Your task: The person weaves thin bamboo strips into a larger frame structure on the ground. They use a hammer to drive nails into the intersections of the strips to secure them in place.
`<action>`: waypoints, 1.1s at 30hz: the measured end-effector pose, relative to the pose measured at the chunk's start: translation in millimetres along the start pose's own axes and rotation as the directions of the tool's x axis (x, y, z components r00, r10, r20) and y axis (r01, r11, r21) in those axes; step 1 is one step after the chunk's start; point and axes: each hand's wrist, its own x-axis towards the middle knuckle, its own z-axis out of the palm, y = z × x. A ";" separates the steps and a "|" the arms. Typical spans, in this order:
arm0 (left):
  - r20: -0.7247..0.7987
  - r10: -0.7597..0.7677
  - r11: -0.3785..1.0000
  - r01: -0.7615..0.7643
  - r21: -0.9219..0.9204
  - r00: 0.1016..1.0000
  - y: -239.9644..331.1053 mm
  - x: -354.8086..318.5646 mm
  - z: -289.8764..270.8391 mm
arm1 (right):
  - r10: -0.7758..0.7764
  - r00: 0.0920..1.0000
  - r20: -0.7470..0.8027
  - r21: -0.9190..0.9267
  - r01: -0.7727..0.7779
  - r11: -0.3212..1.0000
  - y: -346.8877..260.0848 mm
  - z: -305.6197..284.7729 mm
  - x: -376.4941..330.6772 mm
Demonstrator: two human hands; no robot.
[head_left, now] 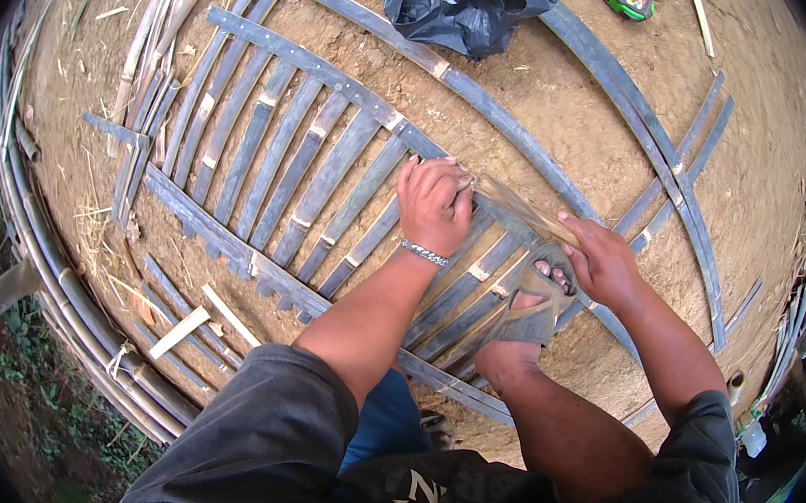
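Note:
A panel of dark bamboo slats (276, 157) lies on bare earth, the slats fixed between two cross rails. My left hand (434, 203) grips one end of a pale bamboo strip (521, 212) at the panel's upper rail; a metal bracelet circles that wrist. My right hand (599, 261) holds the other end of the same strip. Between the hands my sandalled foot (526, 307) presses down on the slats. Whether the strip is tied to the rail is hidden by my fingers.
A black plastic bag (466, 3) and a green tape measure (631, 0) lie at the far side. Long curved bamboo strips (630, 113) cross the ground to the right. Bundled bamboo poles (60, 286) edge the left, with loose offcuts (184, 329) nearby.

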 end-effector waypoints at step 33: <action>-0.007 -0.002 1.000 0.002 0.008 1.000 2.3 2.0 -1.0 | 0.060 0.998 0.005 -0.048 -0.060 0.997 5.3 3.1 5.8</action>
